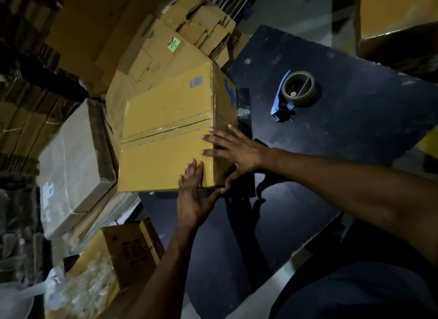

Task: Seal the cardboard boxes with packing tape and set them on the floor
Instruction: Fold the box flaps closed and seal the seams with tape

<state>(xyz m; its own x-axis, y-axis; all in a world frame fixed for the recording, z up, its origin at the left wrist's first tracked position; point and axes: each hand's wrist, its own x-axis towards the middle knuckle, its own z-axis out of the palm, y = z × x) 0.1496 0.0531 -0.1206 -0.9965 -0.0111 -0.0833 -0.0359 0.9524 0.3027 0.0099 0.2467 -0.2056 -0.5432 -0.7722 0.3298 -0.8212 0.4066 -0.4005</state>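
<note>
Box at table edge, both hands flat on it

Box (166, 133) is yellow-brown cardboard w/ its top flaps closed. A strip of clear tape runs along the seam in the middle of the top. Blue print marks sit near the far corner & on the right side. It sits at the left edge of the dark table (331, 140), and much of it sticks out past the edge, over the piles below.

Left hand (193, 190) comes up from below, arm long & straight. Fingers are straight & close together, lying flat on the near right corner of the box top. Thumb points off to the right, by the box's bottom edge. It grips nothing.

Right hand (233, 150) reaches in from the right, arm across the table. Fingers are spread wide & straight, tips on the top's right edge, palm against the box's right side. Thumb points down toward the left thumb. It grips nothing too.

Tape roll (299, 85) in a blue holder lies on the table, well apart from both hands, to the right & farther away.

Left of the table are stacks of flat cardboard (151, 48), a grey-brown closed box (71, 167), & a small yellow box (132, 245) lower down. Another yellow box (398, 17) is at top right.
</note>
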